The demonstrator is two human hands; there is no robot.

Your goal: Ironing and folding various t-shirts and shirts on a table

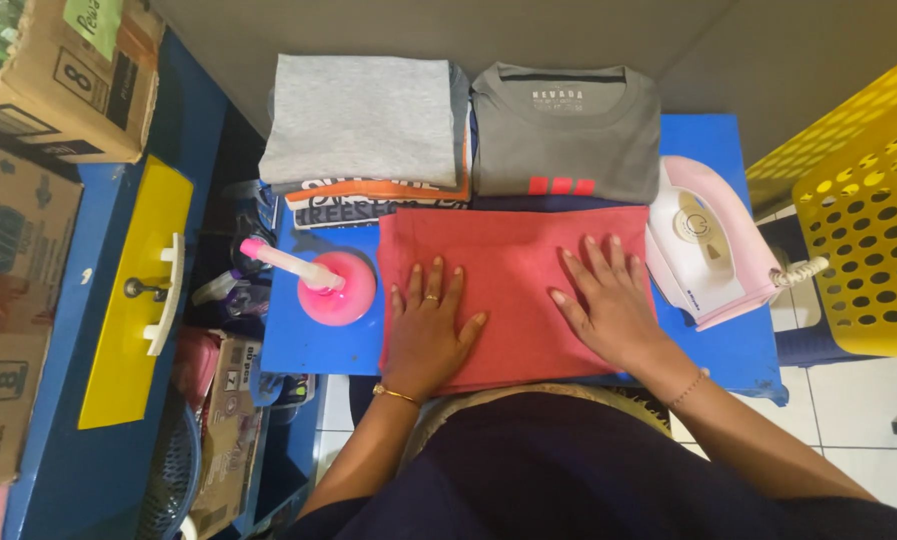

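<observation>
While both hands are lying flat and open, left hand [426,325] and right hand [608,300] pressing the folded red cotton cloth [513,290] on the blue table [318,345], I am judging this the smoothing step, the pink-and-white iron [708,255] just right of my right hand.

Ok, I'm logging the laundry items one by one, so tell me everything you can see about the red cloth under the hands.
The red cloth is a plain, soft-looking fabric folded into a flat rectangle on the blue table. Both hands press on it palms down: the left hand near its left edge, the right hand toward its right. Its far edge meets the folded grey shirt; the pink iron sits just right.
</observation>
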